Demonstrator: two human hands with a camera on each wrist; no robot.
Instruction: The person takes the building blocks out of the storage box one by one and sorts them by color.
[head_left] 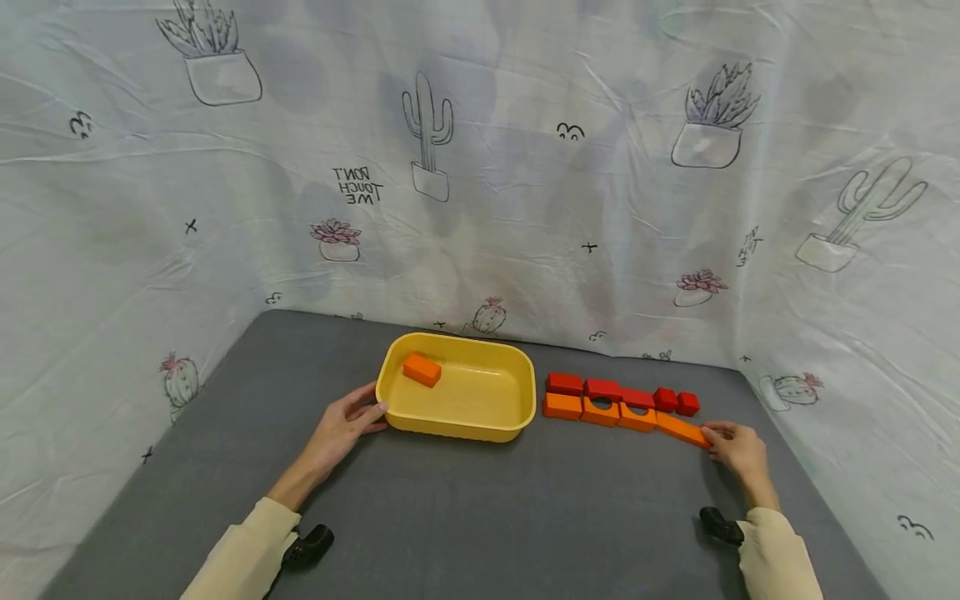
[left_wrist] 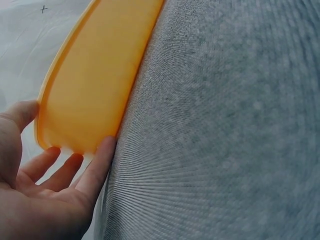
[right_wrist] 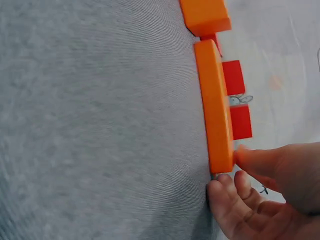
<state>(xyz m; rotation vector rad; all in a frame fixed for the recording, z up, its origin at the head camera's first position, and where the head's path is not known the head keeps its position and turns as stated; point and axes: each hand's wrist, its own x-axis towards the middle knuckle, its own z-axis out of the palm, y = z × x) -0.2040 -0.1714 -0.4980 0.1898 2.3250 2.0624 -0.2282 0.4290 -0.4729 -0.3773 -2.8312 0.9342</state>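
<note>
A yellow plastic bin (head_left: 465, 432) stands at the back middle of the grey table, an orange rectangular block (head_left: 422, 370) lying inside. At its left corner my left hand (head_left: 345, 432) holds it, thumb at the rim and fingertips against the outer wall (left_wrist: 85, 110). To the right, my right hand (head_left: 738, 454) pinches the near end of a long orange block (head_left: 681, 429). In the right wrist view the thumb (right_wrist: 260, 162) touches that block's side and the fingers bend round its end. The block slants away from the orange row.
Two rows of blocks lie right of the bin: red ones (head_left: 602, 388) behind, orange ones (head_left: 562, 406) in front, two of these with curved cut-outs. Two small red cubes (head_left: 665, 399) end the back row. White printed fabric (head_left: 510, 192) hangs behind the table (head_left: 480, 517).
</note>
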